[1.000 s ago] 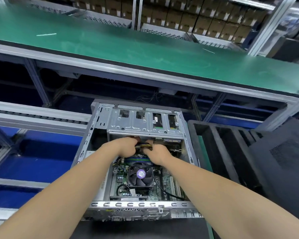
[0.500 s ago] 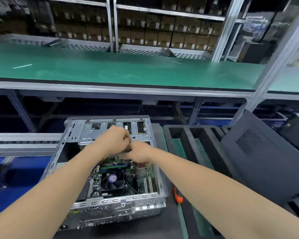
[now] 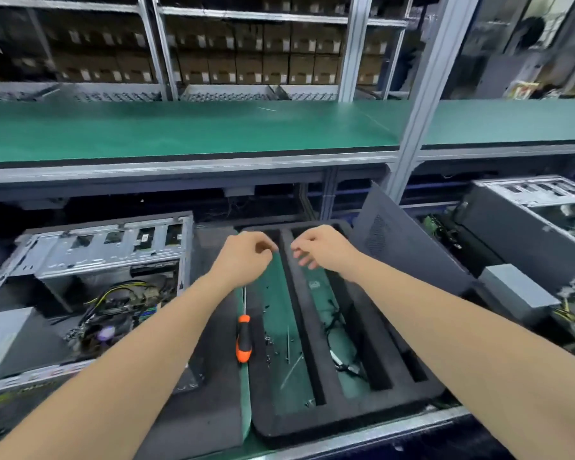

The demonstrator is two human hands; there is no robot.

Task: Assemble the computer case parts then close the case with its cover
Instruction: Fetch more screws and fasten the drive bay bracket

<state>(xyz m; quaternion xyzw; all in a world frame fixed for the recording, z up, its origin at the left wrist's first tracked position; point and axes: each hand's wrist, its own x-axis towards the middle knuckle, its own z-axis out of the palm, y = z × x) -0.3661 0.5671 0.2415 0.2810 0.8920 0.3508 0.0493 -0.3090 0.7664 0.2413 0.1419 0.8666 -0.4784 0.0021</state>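
Observation:
The open metal computer case [image 3: 90,257] lies at the left, its motherboard, fan and yellow cables exposed. The dark side cover [image 3: 409,247] leans tilted at the right of a black foam tray [image 3: 339,416]. My left hand [image 3: 246,254] and my right hand [image 3: 326,247] hover side by side above the tray's far end, clear of the case. Both have loosely curled fingers and hold nothing that I can see.
An orange-and-black screwdriver [image 3: 244,338] lies between case and tray. Small screws [image 3: 273,346] and black cables [image 3: 342,360] sit in the tray's slots. A second case [image 3: 525,220] and a grey power supply [image 3: 515,293] are at the right. A green shelf [image 3: 186,127] runs above.
Both hands have left the inside of the case and moved right, over the foam tray. My view has swung right, so the case now sits at the left.

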